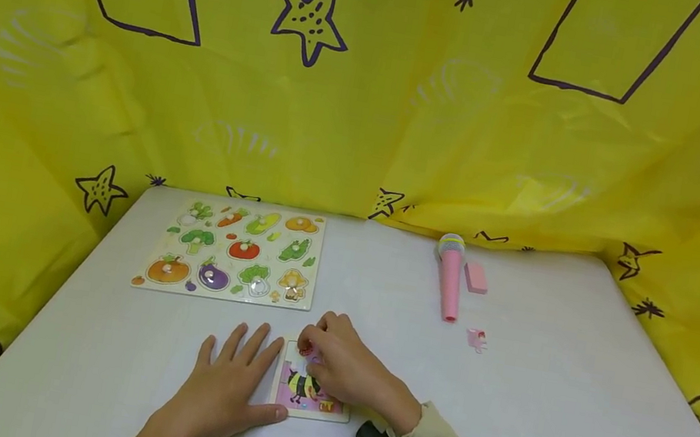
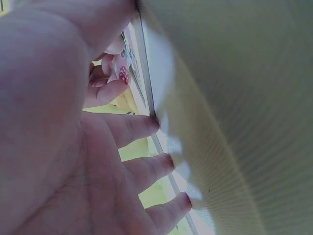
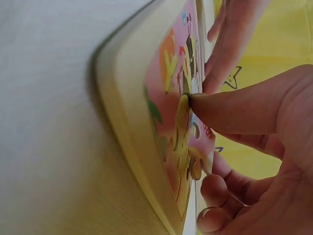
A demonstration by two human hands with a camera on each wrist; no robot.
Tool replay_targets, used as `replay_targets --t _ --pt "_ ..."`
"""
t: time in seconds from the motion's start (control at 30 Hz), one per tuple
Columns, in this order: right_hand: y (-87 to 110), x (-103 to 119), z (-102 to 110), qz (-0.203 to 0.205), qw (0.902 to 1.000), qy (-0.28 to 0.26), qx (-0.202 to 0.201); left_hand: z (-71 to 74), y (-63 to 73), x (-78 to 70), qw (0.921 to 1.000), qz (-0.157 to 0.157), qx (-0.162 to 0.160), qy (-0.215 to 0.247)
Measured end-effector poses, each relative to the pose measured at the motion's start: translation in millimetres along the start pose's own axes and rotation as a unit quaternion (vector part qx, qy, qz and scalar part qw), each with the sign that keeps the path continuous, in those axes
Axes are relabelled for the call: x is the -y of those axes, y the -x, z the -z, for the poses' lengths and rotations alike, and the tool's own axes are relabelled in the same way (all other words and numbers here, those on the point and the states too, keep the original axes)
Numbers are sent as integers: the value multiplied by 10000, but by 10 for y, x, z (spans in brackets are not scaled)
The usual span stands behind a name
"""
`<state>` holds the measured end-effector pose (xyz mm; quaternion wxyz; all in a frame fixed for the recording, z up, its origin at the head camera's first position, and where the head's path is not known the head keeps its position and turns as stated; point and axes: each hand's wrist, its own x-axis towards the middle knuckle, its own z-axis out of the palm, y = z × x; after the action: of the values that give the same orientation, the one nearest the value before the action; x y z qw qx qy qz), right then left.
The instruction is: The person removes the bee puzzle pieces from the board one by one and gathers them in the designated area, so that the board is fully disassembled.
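Observation:
A small framed jigsaw puzzle (image 1: 310,405) with a bee picture lies on the table between the hands. The left hand (image 1: 224,392) is spread flat at its left side, with thumb and index finger at the frame's edge. In the left wrist view, the left fingers (image 2: 146,171) are straight. Over the upper part of the puzzle, the right hand (image 1: 346,362) pinches a puzzle piece (image 2: 123,71) with a red, white-dotted patch. The right wrist view shows the right thumb (image 3: 230,112) against the picture; the held piece is partly hidden by the fingers.
A vegetable peg puzzle board (image 1: 273,258) lies behind the left hand. At the back right are a pink toy microphone (image 1: 450,283), a pink block (image 1: 476,278) and a loose pink puzzle piece (image 1: 476,340). A yellow patterned curtain (image 1: 352,125) hangs behind the white table (image 1: 532,422).

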<state>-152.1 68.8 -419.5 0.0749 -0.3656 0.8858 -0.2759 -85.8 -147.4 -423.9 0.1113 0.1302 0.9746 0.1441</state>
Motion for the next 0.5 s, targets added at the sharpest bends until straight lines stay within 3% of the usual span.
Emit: replay_targets --t 0.23,0.5 --pt "6 16 0 229 9988 402 -126 13 11 -1 10000 -4 -18 9" --pt "-7 22 -13 385 9988 299 -60 20 15 -7 10000 -21 -20 71"
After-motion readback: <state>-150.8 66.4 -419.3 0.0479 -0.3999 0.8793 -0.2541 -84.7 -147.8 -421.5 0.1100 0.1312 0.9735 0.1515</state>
